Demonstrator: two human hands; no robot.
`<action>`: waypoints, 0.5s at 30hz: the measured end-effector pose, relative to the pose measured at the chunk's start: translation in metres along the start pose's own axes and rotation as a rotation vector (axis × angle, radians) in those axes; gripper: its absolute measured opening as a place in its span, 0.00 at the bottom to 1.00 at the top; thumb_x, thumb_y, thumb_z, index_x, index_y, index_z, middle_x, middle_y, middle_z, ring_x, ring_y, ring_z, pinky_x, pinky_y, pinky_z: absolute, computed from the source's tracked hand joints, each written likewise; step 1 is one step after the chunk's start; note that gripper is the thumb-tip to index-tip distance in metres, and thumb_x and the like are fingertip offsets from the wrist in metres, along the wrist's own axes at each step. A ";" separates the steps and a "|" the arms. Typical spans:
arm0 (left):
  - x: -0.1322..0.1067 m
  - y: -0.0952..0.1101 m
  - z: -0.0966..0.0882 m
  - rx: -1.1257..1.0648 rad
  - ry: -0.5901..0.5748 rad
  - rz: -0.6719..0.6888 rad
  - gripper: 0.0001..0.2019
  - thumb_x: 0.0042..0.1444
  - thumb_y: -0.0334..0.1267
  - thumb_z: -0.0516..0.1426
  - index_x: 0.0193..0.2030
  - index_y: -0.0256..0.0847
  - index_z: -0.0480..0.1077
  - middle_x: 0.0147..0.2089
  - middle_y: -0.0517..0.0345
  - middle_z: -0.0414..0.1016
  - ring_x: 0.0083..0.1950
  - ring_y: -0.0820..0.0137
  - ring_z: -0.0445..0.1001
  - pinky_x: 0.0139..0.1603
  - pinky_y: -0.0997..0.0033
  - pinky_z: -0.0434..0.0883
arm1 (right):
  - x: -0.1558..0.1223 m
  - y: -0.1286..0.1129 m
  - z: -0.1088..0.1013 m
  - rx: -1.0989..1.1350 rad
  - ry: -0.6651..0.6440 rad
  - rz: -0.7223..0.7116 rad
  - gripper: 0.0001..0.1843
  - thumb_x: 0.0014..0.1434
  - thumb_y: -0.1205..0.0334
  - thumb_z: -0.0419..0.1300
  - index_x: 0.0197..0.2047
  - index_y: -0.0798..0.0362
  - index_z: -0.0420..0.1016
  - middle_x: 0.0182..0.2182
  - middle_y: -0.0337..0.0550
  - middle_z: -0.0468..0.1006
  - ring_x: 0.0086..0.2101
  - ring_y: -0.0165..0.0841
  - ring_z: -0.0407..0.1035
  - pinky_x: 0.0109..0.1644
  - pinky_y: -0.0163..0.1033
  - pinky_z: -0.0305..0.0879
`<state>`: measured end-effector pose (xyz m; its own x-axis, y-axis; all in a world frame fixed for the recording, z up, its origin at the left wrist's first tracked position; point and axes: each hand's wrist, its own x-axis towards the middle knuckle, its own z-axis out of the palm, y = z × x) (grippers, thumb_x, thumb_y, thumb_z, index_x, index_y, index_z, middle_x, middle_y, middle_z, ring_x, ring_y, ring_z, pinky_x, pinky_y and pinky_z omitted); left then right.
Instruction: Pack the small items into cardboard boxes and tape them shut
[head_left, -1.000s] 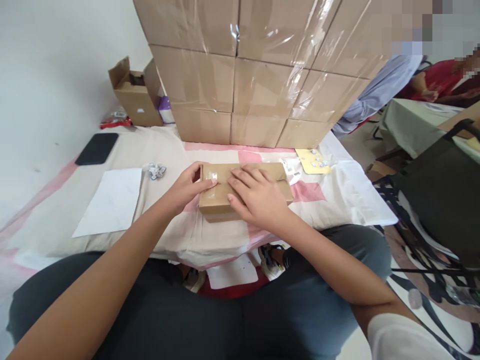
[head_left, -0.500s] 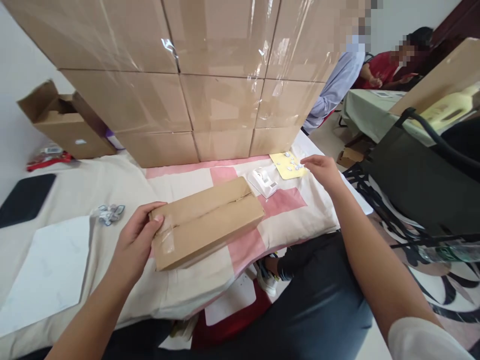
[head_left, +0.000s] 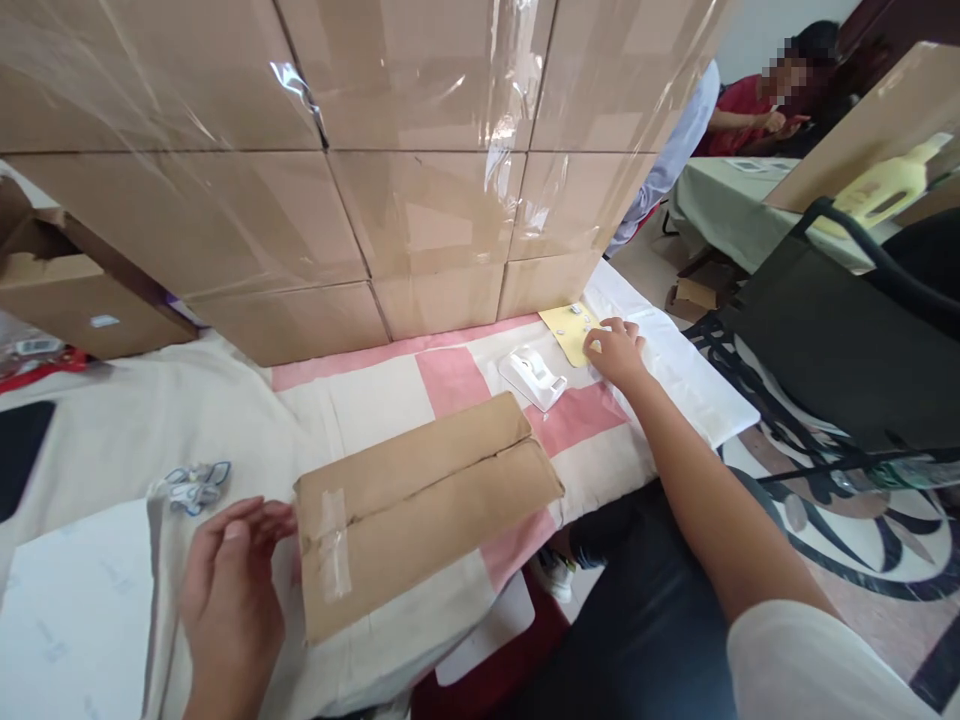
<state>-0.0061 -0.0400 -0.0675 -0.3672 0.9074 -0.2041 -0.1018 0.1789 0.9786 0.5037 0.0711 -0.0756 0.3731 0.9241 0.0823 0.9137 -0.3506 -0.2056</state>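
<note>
A flat cardboard box (head_left: 427, 500) lies on the checked cloth, with clear tape (head_left: 336, 545) across the left end of its seam. My left hand (head_left: 236, 590) rests beside that end, loosely curled with nothing visible in it, apart from the box. Further off, my right hand (head_left: 621, 352) reaches to the edge of a yellow sheet (head_left: 566, 335) with several small whitish pieces on it. Its thumb and fingertips come together over the sheet; whatever they pinch is too small to make out. A white tape dispenser (head_left: 532, 376) stands between the sheet and the box.
Taped cardboard boxes (head_left: 427, 210) form a wall behind the cloth. On the left are an open carton (head_left: 82, 300), a crumpled clear wrapper (head_left: 196, 487), white paper (head_left: 82, 610) and a dark flat object (head_left: 22, 450). A chair (head_left: 817, 330) stands right; a seated person (head_left: 739, 115) is beyond.
My left hand has let go of the box's left end. My right hand has moved left and slightly down onto the yellow sheet. The camera view has shifted.
</note>
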 end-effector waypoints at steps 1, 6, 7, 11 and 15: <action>-0.003 0.001 -0.003 -0.004 0.022 -0.004 0.10 0.55 0.51 0.64 0.40 0.54 0.73 0.39 0.64 0.75 0.45 0.59 0.74 0.59 0.50 0.71 | -0.001 -0.001 -0.001 0.000 0.007 -0.007 0.11 0.62 0.65 0.54 0.40 0.52 0.78 0.61 0.57 0.66 0.60 0.57 0.52 0.60 0.64 0.53; -0.011 0.007 -0.014 0.000 0.033 0.043 0.13 0.55 0.54 0.64 0.40 0.48 0.75 0.38 0.62 0.77 0.41 0.65 0.72 0.51 0.62 0.71 | -0.002 -0.020 0.001 0.031 0.041 -0.026 0.12 0.65 0.67 0.47 0.40 0.55 0.72 0.50 0.63 0.72 0.51 0.54 0.60 0.54 0.62 0.56; -0.011 0.008 -0.015 0.003 0.025 0.045 0.14 0.55 0.54 0.64 0.40 0.48 0.75 0.38 0.62 0.77 0.41 0.65 0.72 0.50 0.63 0.71 | -0.003 -0.024 0.001 0.046 0.038 -0.037 0.11 0.64 0.68 0.47 0.38 0.54 0.71 0.49 0.62 0.72 0.50 0.53 0.61 0.54 0.61 0.57; -0.004 0.006 -0.017 0.028 0.015 0.015 0.15 0.57 0.57 0.63 0.38 0.50 0.75 0.37 0.62 0.77 0.40 0.65 0.72 0.48 0.64 0.72 | -0.011 -0.037 -0.007 0.151 0.023 -0.102 0.08 0.61 0.68 0.49 0.33 0.51 0.67 0.43 0.54 0.76 0.48 0.47 0.65 0.52 0.53 0.60; 0.000 -0.003 -0.014 0.119 0.012 -0.012 0.16 0.56 0.60 0.62 0.40 0.52 0.75 0.40 0.60 0.79 0.44 0.59 0.75 0.47 0.58 0.75 | -0.031 -0.046 -0.026 0.605 -0.011 -0.065 0.06 0.62 0.60 0.56 0.33 0.51 0.67 0.33 0.44 0.73 0.34 0.35 0.65 0.39 0.42 0.60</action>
<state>-0.0183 -0.0458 -0.0712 -0.3773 0.9006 -0.2158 0.0036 0.2344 0.9721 0.4543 0.0545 -0.0431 0.3155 0.9432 0.1040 0.6796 -0.1480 -0.7185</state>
